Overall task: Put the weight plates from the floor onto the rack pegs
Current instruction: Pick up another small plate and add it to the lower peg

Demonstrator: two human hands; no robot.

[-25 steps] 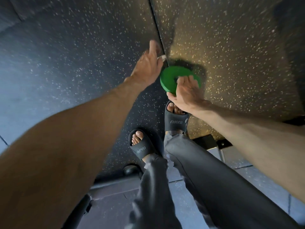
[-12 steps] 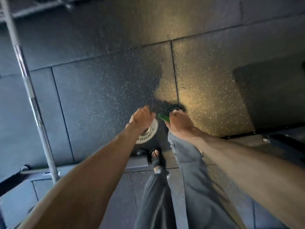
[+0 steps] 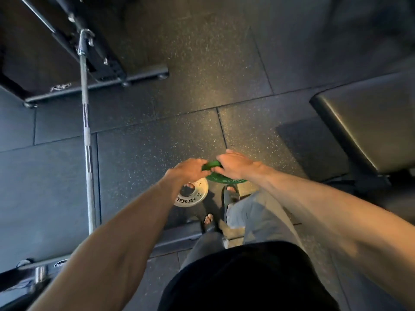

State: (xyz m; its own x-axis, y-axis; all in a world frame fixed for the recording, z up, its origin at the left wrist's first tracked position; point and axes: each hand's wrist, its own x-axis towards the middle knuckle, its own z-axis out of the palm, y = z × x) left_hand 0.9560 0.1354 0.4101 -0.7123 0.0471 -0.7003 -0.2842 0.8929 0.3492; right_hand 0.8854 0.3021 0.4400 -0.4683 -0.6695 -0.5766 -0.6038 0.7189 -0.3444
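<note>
floor [image 3: 157, 153]: speckled matt rubber | barbell [image 3: 86, 135]: shiny metal | bench pad [image 3: 370, 122]: smooth sheen

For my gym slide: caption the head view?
Left hand holds white round weight plate; right hand holds green round weight plate.

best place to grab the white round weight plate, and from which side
Upper rim, from above, as the left hand does: the white round weight plate hangs tilted, rim likely thin enough to pinch, and that leaves its centre hole free.
</note>
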